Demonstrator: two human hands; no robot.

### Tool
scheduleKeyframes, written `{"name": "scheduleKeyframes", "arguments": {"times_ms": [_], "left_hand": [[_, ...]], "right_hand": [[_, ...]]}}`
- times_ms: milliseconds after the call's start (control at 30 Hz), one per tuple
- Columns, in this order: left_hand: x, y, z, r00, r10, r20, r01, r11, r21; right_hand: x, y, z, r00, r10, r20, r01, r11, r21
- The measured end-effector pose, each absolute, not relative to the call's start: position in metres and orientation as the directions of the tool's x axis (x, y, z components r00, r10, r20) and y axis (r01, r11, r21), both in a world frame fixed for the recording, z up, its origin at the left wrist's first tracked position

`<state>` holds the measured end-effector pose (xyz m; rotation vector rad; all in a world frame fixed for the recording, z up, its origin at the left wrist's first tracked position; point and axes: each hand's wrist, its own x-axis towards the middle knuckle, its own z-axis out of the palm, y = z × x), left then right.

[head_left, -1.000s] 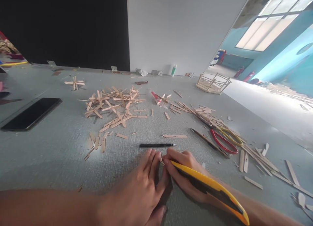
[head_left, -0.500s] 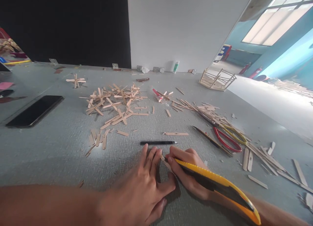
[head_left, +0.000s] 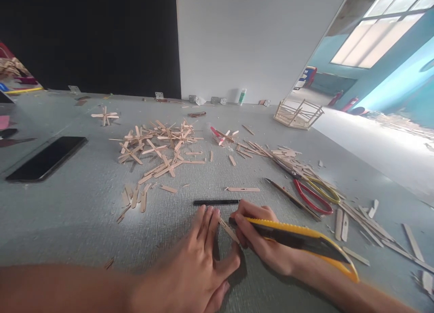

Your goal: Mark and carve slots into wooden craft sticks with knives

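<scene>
My right hand point(head_left: 259, 229) grips a yellow and black utility knife point(head_left: 298, 240), its handle slanting back over my wrist. The blade end lies beside a small wooden craft stick point(head_left: 229, 231), though the tip is hard to make out. That stick is pinned to the table between the forefinger and thumb of my left hand point(head_left: 200, 254), whose fingers press downward. A black pen point(head_left: 215, 202) lies just beyond my fingertips. Farther off, another craft stick point(head_left: 243, 189) with a notch in its middle rests flat.
Crossed craft sticks point(head_left: 159, 143) are heaped at centre left. To the right lie scissors point(head_left: 313, 195), a thin pointed tool point(head_left: 293, 199) and scattered sticks. A phone point(head_left: 47, 158) is at left. A glue stick point(head_left: 242, 96) and stick frame point(head_left: 298, 114) stand at the back.
My right hand has turned the knife handle flatter and upward, and its front end has shifted slightly up from the stick. My left hand keeps pressing the stick. The view has shifted slightly.
</scene>
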<state>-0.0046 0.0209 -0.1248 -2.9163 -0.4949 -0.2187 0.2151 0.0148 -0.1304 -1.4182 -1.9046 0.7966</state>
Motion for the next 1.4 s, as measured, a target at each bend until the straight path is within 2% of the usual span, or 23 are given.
{"name": "scheduleKeyframes", "arguments": {"times_ms": [133, 300, 467, 600, 800, 1000, 1233, 1400], "left_hand": [[-0.006, 0.020, -0.126, 0.933, 0.310, 0.184, 0.342, -0.921, -0.186], [-0.007, 0.019, -0.130, 0.930, 0.294, 0.221, 0.342, -0.912, -0.227], [-0.007, 0.023, -0.129, 0.914, 0.310, 0.261, 0.359, -0.919, -0.162], [-0.007, 0.023, -0.128, 0.917, 0.323, 0.233, 0.353, -0.931, -0.098], [-0.006, 0.024, -0.129, 0.915, 0.315, 0.252, 0.352, -0.928, -0.120], [-0.005, 0.023, -0.130, 0.928, 0.325, 0.181, 0.349, -0.930, -0.119], [-0.004, 0.025, -0.127, 0.934, 0.322, 0.153, 0.335, -0.940, -0.068], [-0.004, 0.027, -0.120, 0.931, 0.341, 0.132, 0.343, -0.939, 0.009]], "right_hand": [[0.214, 0.017, -0.127, -0.239, 0.967, 0.087, 0.602, 0.218, -0.768], [0.214, 0.016, -0.133, -0.198, 0.974, 0.110, 0.632, 0.213, -0.745], [0.214, 0.017, -0.137, -0.184, 0.977, 0.104, 0.606, 0.196, -0.771], [0.215, 0.016, -0.137, -0.181, 0.981, 0.075, 0.605, 0.171, -0.778], [0.216, 0.016, -0.136, -0.187, 0.980, 0.073, 0.627, 0.176, -0.759], [0.214, 0.017, -0.134, -0.187, 0.976, 0.111, 0.632, 0.207, -0.747], [0.213, 0.016, -0.141, -0.206, 0.971, 0.120, 0.623, 0.225, -0.749], [0.213, 0.015, -0.139, -0.200, 0.969, 0.147, 0.684, 0.245, -0.687]]}}
